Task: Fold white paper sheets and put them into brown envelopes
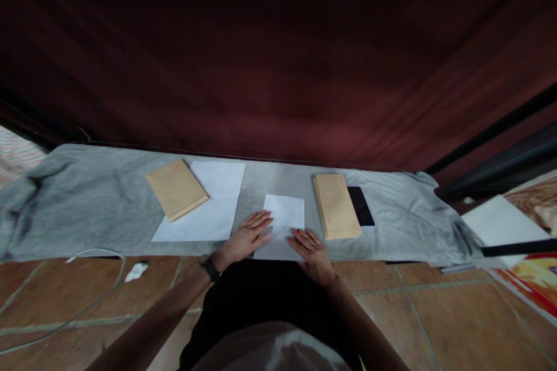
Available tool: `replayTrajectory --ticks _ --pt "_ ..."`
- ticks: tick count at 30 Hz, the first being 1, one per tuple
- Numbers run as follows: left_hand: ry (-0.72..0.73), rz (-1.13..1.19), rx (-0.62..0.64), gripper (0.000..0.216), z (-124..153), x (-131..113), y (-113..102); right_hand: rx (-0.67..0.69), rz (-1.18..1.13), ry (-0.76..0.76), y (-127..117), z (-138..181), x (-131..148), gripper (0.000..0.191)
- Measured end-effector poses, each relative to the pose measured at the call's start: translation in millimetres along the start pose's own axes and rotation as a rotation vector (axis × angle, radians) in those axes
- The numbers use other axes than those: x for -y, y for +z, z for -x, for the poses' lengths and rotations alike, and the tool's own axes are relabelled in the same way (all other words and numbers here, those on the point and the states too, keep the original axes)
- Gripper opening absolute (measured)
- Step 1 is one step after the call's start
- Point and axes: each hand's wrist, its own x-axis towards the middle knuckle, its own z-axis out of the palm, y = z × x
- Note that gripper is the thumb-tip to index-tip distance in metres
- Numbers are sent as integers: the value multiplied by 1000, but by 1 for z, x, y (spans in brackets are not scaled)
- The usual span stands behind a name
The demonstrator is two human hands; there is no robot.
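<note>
A narrow, folded-looking sheet of white paper [285, 214] lies on the grey cloth in front of me. My left hand [247, 237] rests flat at its left edge, fingers stretched out over the paper. On the right edge, my right hand [312, 255] also lies flat with its fingers extended. To the left is a larger white sheet [220, 197], partly covered by a stack of brown envelopes [177, 188]. Another stack of brown envelopes [337, 206] sits to the right of the paper, partly over a dark phone [361, 207].
Grey cloth [404, 214] covers the long, narrow surface. Behind it hangs a dark red curtain [278, 81]. On the tiled floor [383, 301] are a white cable [104, 295] and a crumpled tissue [136, 272]. A white board [500, 223] stands at the far right.
</note>
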Motion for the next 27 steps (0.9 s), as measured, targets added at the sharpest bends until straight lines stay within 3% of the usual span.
replayTrajectory --ticks 4,6,10,15,20,27 --pt "115 74 48 70 36 -11 -9 -28 -31 10 1 -2 1 68" --pt "97 75 -2 64 40 -14 -7 -54 -64 29 1 -2 2 67" --pt "22 110 -140 43 32 -14 1 -132 -178 65 0 -3 1 60" --pt "19 171 -209 23 29 -12 3 -221 -332 107 -3 -2 1 42" --pt "-115 208 -273 28 21 -21 1 -269 -363 263 -6 -9 6 31" --pt "-321 223 -389 34 1 -28 12 -353 -199 528 3 -22 2 44"
